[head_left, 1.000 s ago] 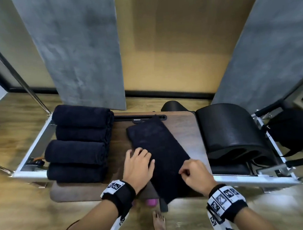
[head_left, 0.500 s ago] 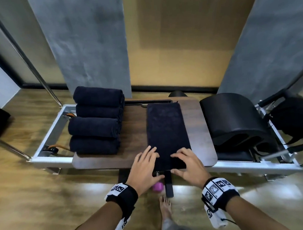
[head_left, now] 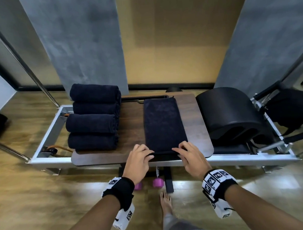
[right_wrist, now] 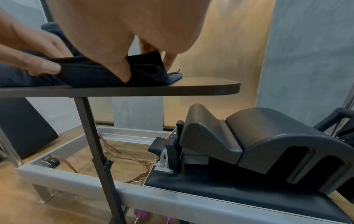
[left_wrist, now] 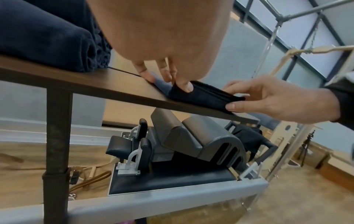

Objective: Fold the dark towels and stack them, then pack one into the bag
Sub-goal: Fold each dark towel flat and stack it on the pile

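Observation:
A dark towel (head_left: 163, 124), folded into a long strip, lies lengthways on the brown table (head_left: 134, 134). My left hand (head_left: 146, 154) pinches its near left corner, and my right hand (head_left: 179, 149) pinches the near right corner. The left wrist view shows the left hand (left_wrist: 172, 78) with its thumb on the towel's (left_wrist: 203, 95) layered near edge. The right wrist view shows the right hand (right_wrist: 145, 65) with its thumb on the front of the towel (right_wrist: 91, 75) and its fingers on top. Several folded dark towels (head_left: 94, 117) are stacked at the table's left.
A black arc-shaped pad (head_left: 232, 115) sits right of the table inside a metal frame (head_left: 47, 141). Dark fabric, perhaps a bag (head_left: 291, 111), hangs at the far right. Pink dumbbells (head_left: 157, 182) and my bare foot (head_left: 165, 202) are on the wooden floor below.
The towel lay at an angle, hanging over the near edge; it now lies straight. Both hands have moved to its near corners and taken hold of the edge.

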